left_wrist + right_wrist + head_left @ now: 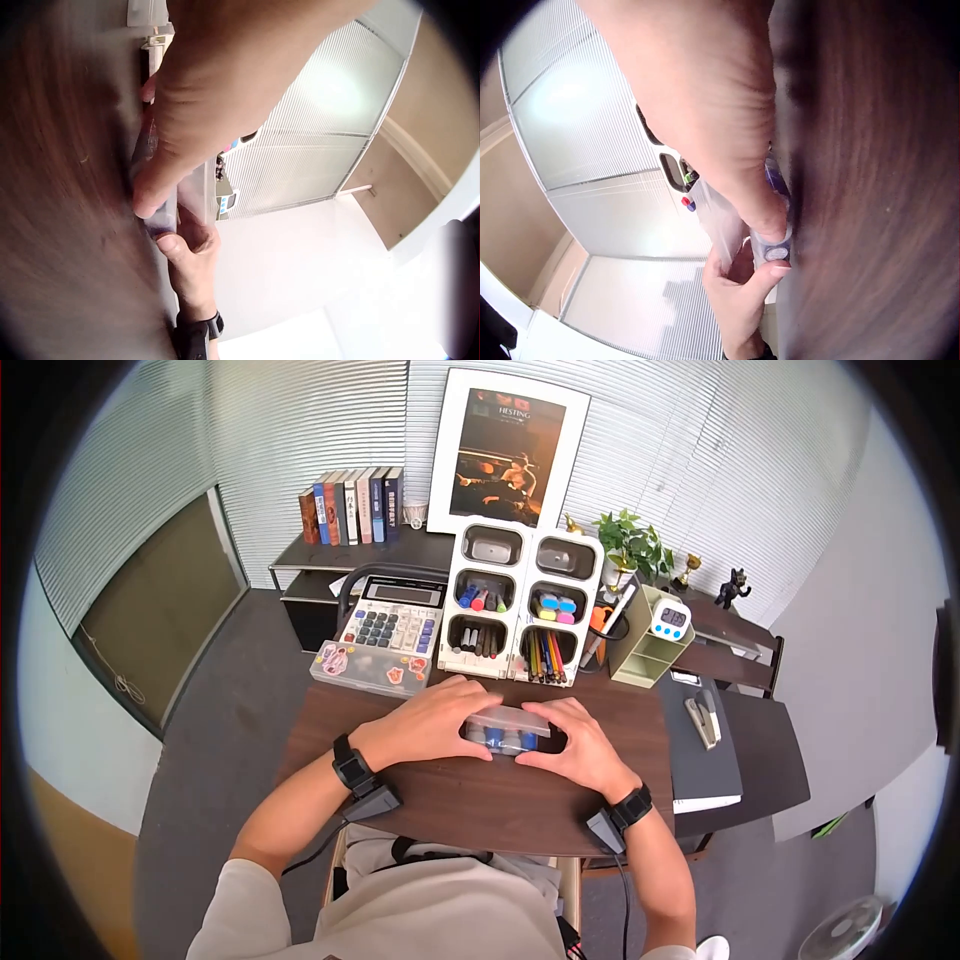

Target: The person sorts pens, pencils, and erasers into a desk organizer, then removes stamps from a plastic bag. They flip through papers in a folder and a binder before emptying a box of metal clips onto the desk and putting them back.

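Observation:
A small clear plastic box (503, 748) with blue and whitish pieces inside lies on the brown desk in front of me in the head view. Its frosted lid (512, 717) stands raised at the far side. My left hand (430, 718) grips the box's left end, thumb at the near side and fingers behind. My right hand (582, 748) holds the right end the same way. Seen from the right wrist, a round pale end of one piece (777, 253) shows through the plastic between the two thumbs. What exactly the pieces are, I cannot tell.
Behind the hands stands a white organizer (520, 595) with pens and markers. A calculator (393, 622) and a stickered clear case (370, 668) are left of it. To the right are a green holder with a timer (671, 618), a stapler (703, 722) and a dark folder (705, 770).

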The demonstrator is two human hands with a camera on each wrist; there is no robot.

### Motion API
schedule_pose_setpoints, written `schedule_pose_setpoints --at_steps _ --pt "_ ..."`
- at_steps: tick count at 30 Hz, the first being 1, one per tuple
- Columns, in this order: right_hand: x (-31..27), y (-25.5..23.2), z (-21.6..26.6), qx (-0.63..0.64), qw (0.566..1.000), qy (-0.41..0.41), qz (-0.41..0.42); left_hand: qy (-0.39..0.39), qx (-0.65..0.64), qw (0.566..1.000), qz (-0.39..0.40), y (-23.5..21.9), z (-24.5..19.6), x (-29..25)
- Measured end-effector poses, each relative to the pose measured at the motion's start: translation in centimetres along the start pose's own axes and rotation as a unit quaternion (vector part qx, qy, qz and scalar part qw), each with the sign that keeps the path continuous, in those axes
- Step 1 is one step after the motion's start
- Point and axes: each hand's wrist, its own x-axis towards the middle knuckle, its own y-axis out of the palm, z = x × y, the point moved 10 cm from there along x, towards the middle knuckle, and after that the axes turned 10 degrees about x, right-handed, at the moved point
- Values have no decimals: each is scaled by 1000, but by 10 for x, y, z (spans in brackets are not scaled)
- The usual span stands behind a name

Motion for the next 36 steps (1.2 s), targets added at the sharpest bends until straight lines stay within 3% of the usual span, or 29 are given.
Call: schedule_pose_setpoints --at_steps 2,15,22,24,29,33,36 --pt "0 0 3 -9 1000 -11 -1 46 16 998 -28 -3 -5 -1" --pt "2 0 10 -14 999 -30 -13 73 61 994 -50 -1 -9 -3" --pt "1 -3 14 -21 996 -76 -29 27 -65 997 -24 -2 -4 0" --pt "2 1 6 18 1000 -19 3 10 -111 994 -5 0 -2 1" --pt "0 1 0 57 998 23 -9 -25 -171 985 19 -4 -1 0" --pt "0 2 -4 89 994 56 -13 -33 -202 979 -6 -1 6 1" --pt "1 1 3 90 995 4 -37 -45 -230 972 -3 3 9 2"
